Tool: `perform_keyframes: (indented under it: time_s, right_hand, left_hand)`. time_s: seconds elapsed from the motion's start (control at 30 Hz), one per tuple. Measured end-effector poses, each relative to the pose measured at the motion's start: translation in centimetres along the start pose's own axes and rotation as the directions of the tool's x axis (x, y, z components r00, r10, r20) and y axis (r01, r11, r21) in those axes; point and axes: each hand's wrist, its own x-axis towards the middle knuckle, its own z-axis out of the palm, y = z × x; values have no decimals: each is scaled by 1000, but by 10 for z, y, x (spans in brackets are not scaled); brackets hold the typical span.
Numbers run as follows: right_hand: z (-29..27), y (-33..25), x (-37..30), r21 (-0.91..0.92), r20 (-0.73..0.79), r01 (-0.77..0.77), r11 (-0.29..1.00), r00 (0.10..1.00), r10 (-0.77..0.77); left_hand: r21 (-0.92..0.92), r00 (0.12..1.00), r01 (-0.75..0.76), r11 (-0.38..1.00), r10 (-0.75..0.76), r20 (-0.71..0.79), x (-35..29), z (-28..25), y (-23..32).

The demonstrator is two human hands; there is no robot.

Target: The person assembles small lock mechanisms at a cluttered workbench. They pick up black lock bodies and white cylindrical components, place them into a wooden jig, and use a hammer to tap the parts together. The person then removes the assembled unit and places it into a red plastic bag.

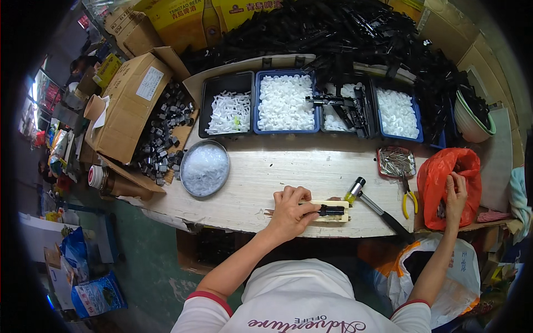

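Observation:
My left hand (291, 211) presses its thumb and fingers on a small black plastic part (332, 210), which lies in a cream-coloured block (338, 218) near the table's front edge. At the right, my right hand (457, 195) is over the open red plastic bag (430, 191), its fingers bent and drawn together at the bag's mouth. What those fingers hold, if anything, is hidden. Between the hands lies a hammer (375, 205) with a black grip and a yellowish head end. Yellow-handled pliers (410, 202) rest beside the bag, jaws against a red tray (396, 162) of small metal pins.
Bins of white plastic pieces (286, 102) line the back, one with black parts (355, 111) on top. Behind is a heap of black parts (311, 33). At left are a round dish (205, 168) and a carton (130, 105) spilling dark blocks. A white bag (449, 266) hangs below.

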Motion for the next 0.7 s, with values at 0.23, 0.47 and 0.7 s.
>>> perform_keyframes:
  time_s: [0.23,0.47,0.7]
  right_hand:
    - [2,81,-8,-485,-30,67,872,995,-94]
    - [-3,27,-2,-643,102,33,765,994,42]
    - [3,78,-3,-464,70,-11,886,996,49]
  left_hand:
    - [-51,1000,27,998,-28,-8,-3,-10,3]
    - [64,933,116,991,-86,-350,15,-75,-48]
    - [293,854,422,858,-267,-448,85,-146,-127]
